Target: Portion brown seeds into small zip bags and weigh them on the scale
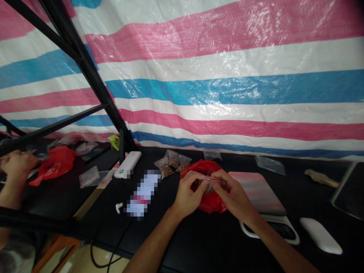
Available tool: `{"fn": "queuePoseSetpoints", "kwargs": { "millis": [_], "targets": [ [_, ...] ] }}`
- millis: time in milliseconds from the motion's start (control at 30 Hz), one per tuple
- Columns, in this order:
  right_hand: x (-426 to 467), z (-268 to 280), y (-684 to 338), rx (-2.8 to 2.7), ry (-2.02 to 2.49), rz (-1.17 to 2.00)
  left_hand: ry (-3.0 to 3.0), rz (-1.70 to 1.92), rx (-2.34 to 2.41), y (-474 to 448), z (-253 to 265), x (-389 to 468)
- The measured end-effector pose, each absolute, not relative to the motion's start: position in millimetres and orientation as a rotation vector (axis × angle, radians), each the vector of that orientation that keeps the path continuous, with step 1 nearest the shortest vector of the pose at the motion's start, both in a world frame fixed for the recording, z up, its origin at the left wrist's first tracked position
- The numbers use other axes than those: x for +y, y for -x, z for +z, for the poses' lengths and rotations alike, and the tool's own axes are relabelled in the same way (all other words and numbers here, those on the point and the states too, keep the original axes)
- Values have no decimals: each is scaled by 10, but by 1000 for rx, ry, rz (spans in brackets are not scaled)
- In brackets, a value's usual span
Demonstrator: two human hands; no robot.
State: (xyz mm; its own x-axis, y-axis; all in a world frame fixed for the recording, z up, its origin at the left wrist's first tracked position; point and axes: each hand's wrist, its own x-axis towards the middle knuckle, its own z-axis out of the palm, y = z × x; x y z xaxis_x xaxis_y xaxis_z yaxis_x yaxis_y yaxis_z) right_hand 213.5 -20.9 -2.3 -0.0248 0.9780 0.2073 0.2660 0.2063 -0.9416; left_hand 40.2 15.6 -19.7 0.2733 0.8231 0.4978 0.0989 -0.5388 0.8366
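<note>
The sachet is clear, greyish-brown lower down; it hangs beneath my left fingers and right fingers, closed in a pinch on its top edge.

Striped pink, white and blue sheeting backs a black table and frame.

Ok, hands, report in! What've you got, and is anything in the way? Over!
Left hand and right hand: both pinching the small clear bag. Bag held over the red bag. Filled packets alongside, not blocking.
</note>
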Motion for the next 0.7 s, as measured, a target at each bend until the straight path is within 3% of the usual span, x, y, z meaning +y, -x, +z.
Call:
{"fn": "queuePoseSetpoints", "kwargs": {
  "millis": [700],
  "targets": [
    [-200, -32, -2128, -1544, 1246, 834, -1818, 1304, 876, -395, -211, 156]
  ]
}}
